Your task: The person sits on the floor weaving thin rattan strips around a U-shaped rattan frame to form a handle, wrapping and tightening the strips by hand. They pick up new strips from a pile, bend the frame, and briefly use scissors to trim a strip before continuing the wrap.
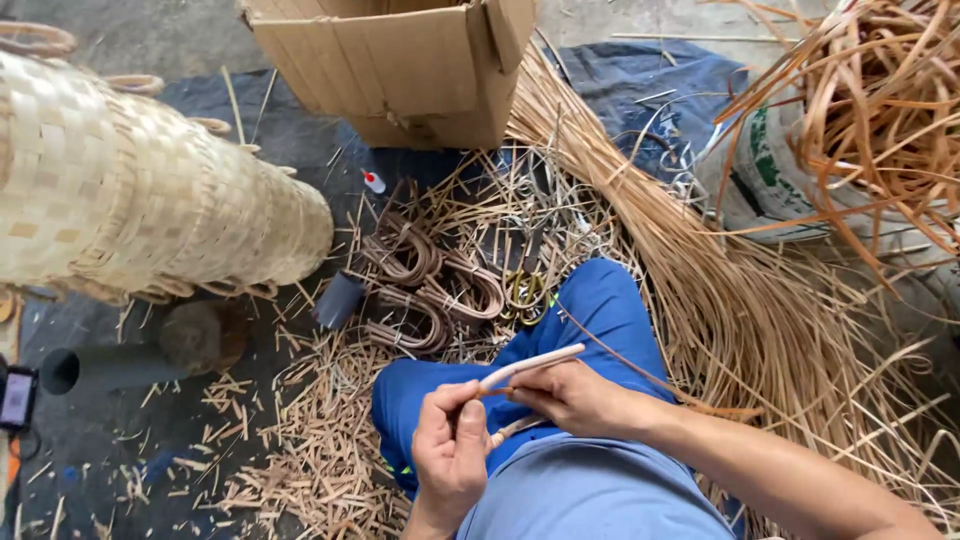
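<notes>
Nearest, over the blue trouser lap, the left hand (450, 450) and right hand (570, 398) both grip a pale thin rattan strip (530, 365). Beyond, the dark floor mat (100, 440) carries cane offcuts, coiled brown cane bundles (430, 280), a woven basket stack (140, 190), then a brown cardboard box (400, 70).

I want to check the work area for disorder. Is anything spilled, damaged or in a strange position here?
Short cut strips lie scattered over the dark floor mat near the left hand. A small white bottle with a red cap lies tipped on its side by the cardboard box. Nothing looks broken.
</notes>
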